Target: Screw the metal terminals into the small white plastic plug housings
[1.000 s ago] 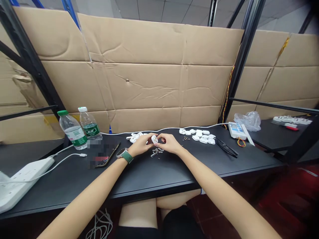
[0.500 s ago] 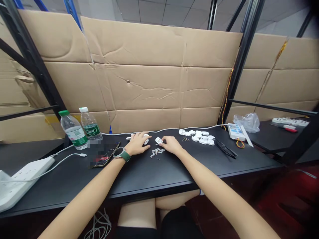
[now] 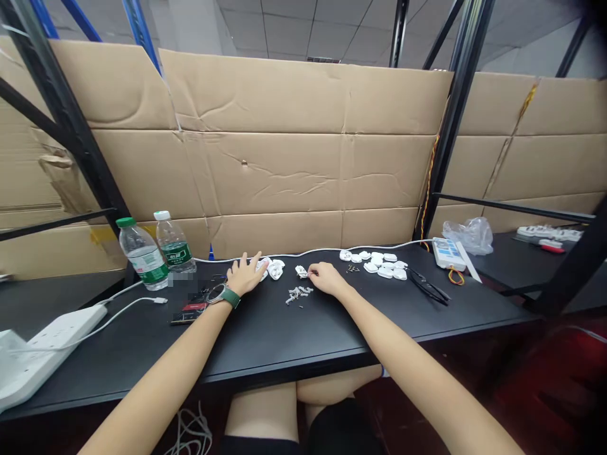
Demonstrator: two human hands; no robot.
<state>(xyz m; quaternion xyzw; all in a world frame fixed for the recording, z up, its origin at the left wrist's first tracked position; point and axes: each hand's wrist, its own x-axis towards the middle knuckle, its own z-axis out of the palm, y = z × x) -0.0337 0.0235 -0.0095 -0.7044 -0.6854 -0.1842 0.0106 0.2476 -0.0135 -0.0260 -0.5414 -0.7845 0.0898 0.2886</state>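
Note:
My right hand (image 3: 326, 279) pinches the edge of a small white plastic housing (image 3: 301, 272) just above the black tabletop (image 3: 284, 341). To its left, my left hand (image 3: 243, 277) lies with fingers spread, its fingertips beside a small cluster of white plastic housings (image 3: 275, 270). Nothing shows in its grasp. A watch with a green strap (image 3: 230, 296) is on that wrist. Below the held housing is a loose pile of small pale grey parts (image 3: 298, 294). Tiny brass-coloured pieces (image 3: 353, 268) lie to the right of my right hand.
Several white housings (image 3: 385, 273) are grouped at right, beside black-handled pliers (image 3: 429, 287). A white device (image 3: 448, 254) and a plastic bag (image 3: 469, 235) are farther right. Two bottles (image 3: 145, 262), a phone (image 3: 190, 314) and a white power strip (image 3: 52, 354) occupy the left.
My left hand has shifted left, off the white housings, uncovering them, and now partly covers the phone. My right hand keeps the small housing, which has turned slightly.

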